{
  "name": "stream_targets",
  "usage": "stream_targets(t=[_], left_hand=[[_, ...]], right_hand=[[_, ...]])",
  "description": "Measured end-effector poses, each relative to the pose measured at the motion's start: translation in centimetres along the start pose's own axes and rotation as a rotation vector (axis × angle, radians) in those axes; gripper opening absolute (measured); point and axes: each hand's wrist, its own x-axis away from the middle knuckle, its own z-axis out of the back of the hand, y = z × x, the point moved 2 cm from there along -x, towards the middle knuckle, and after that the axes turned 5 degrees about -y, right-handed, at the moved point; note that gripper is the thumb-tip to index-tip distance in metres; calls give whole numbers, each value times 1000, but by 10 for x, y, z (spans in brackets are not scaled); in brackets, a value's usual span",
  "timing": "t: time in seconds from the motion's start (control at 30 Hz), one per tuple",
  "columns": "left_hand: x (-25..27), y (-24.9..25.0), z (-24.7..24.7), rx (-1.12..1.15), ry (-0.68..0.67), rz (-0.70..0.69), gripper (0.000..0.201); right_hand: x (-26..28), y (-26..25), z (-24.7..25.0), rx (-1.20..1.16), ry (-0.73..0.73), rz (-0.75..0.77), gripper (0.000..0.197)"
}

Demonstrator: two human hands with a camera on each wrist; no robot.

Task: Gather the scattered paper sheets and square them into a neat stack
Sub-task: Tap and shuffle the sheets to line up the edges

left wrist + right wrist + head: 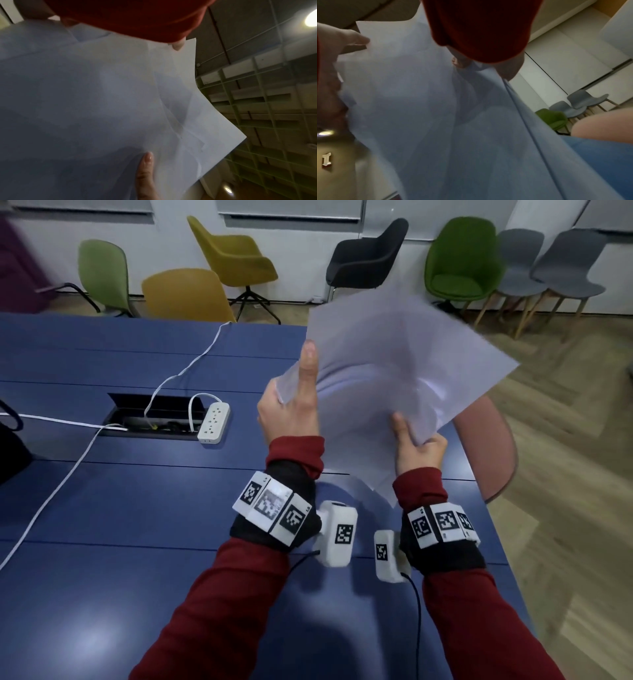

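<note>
Head view: I am holding the paper sheets [394,364] up over the blue table [137,508].
My left hand [291,409] is pinching the left edge and my right hand [419,448] is pinching the near edge; the paper looks light and floppy, so edges are best.

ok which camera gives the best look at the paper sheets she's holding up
The head view: it shows the paper sheets whole, fanned and uneven, held above the table by both hands. Both wrist views show only their shadowed underside close up, with edges cut off.
</note>
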Motion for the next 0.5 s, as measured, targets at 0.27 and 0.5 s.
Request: stream_targets(t=[0.27, 0.5], left_hand=[[-5, -44, 12, -62, 38, 187, 82], [-27, -33, 7, -88, 0, 221, 68]], right_hand=[[15, 46, 14, 139, -144, -188, 15], [-1, 47, 17, 166, -251, -249, 37]])
